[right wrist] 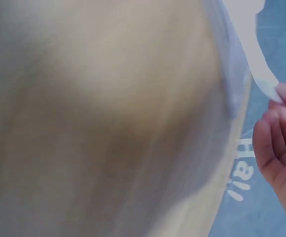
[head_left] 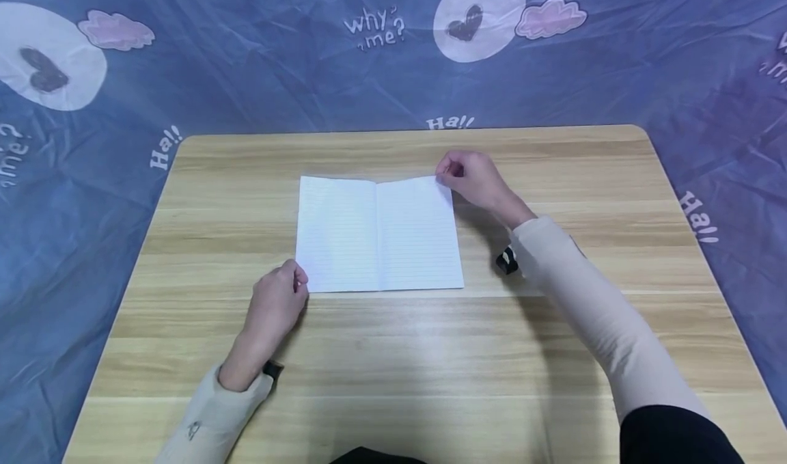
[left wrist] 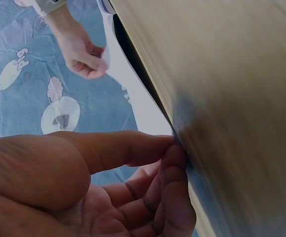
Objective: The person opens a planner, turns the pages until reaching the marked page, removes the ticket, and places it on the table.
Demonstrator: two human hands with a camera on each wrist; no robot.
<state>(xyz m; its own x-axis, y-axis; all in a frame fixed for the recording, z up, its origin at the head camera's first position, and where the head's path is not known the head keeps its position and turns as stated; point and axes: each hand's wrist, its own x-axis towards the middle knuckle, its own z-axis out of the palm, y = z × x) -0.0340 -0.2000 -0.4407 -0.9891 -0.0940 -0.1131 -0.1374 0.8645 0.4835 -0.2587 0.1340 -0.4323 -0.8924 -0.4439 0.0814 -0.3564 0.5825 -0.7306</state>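
Note:
An open lined notebook point(head_left: 378, 235) lies flat in the middle of the wooden table point(head_left: 430, 355). My left hand point(head_left: 299, 283) is at its near left corner, and in the left wrist view thumb and forefinger point(left wrist: 170, 148) pinch the edge there. My right hand point(head_left: 444, 174) is at the far right corner, fingers curled. In the right wrist view its fingertips point(right wrist: 281, 106) pinch the white page point(right wrist: 259, 64), which is lifted a little off the table. The right hand point(left wrist: 86, 52) also shows in the left wrist view, holding that corner.
A blue cloth point(head_left: 92, 177) printed with hearts, clouds and words surrounds the table on every side and hangs behind it. A small black and white device point(head_left: 507, 261) sits under my right wrist. The table edges are rounded at the far corners.

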